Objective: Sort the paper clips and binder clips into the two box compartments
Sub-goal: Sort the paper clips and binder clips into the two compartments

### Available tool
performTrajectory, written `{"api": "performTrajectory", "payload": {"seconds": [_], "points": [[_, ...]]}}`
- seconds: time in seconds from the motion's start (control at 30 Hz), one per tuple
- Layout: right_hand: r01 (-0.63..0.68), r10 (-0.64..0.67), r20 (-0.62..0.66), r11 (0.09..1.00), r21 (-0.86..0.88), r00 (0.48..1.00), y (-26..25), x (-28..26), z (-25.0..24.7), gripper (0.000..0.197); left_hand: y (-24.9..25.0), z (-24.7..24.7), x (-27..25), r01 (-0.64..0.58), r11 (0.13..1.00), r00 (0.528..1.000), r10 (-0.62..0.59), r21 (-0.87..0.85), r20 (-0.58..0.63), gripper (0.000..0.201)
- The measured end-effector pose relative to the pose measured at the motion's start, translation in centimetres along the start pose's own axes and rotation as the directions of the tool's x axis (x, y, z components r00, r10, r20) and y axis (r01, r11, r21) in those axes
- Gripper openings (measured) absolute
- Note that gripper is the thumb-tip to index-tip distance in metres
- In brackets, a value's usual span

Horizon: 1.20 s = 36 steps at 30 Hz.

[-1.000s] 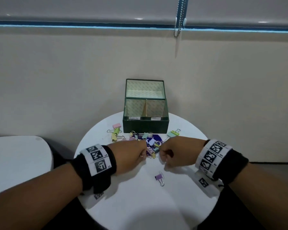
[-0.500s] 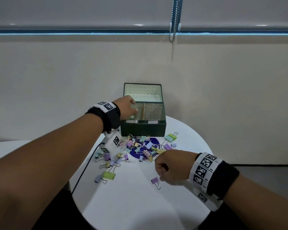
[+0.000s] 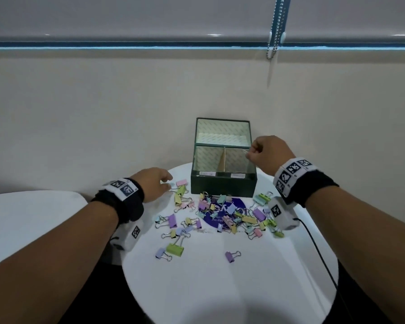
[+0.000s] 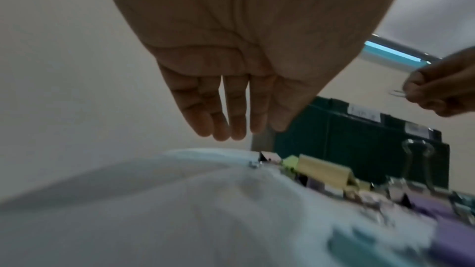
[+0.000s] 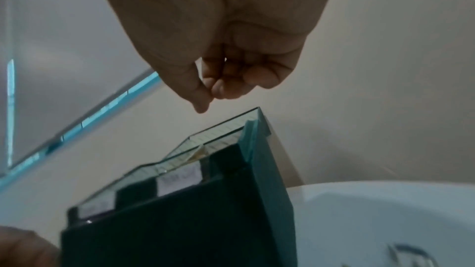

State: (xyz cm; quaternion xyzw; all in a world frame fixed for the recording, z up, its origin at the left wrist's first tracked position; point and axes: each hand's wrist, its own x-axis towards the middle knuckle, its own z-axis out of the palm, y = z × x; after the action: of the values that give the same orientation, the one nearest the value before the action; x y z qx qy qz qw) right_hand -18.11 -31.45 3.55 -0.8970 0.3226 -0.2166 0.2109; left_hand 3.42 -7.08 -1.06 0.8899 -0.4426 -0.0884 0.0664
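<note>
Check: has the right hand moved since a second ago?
Yes. The right hand has gone from the table in front of the clip pile up and away to the green box, and is now over its right compartment, pinching a thin wire clip.

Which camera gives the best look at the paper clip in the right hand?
The left wrist view: the thin wire paper clip juts clear of the right hand. The head view shows it only as a faint wire over the box. In the right wrist view the fingers hide it.
</note>
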Motion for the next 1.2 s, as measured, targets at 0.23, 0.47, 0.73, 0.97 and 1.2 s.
{"api": "performTrajectory", "payload": {"seconds": [0.23, 0.47, 0.73, 0.97, 1.2], "points": [[0.057, -0.054, 0.032, 0.993, -0.108, 0.998, 0.0, 0.2, 0.7, 0.005, 1.8, 2.2, 1.1, -0.088, 0.996, 0.993, 0.087, 0.018, 0.081, 0.063], [-0.069, 0.192, 0.337, 0.936, -0.346, 0.922, 5.0, -1.9, 1.0, 0.018, 1.8, 2.3, 1.3, -0.219, 0.975, 0.969, 0.212, 0.043, 0.129, 0.054], [0.076, 0.174, 0.495, 0.893, -0.443, 0.851, 6.2, -3.5, 1.5, 0.039, 2.4, 1.7, -0.4, -0.182, 0.983, 0.981, 0.181, -0.002, 0.067, 0.022], [-0.099, 0.187, 0.37, 0.964, -0.245, 0.91, 6.6, -2.9, 0.0, 0.01, 2.2, 1.8, -0.7, -0.131, 0.988, 0.989, 0.136, -0.076, 0.062, 0.013], [0.003, 0.22, 0.464, 0.902, -0.432, 0.858, 4.5, -3.3, 2.4, 0.033, 2.0, 1.7, -0.7, -0.129, 0.984, 0.991, 0.133, -0.125, 0.023, 0.02]]}}
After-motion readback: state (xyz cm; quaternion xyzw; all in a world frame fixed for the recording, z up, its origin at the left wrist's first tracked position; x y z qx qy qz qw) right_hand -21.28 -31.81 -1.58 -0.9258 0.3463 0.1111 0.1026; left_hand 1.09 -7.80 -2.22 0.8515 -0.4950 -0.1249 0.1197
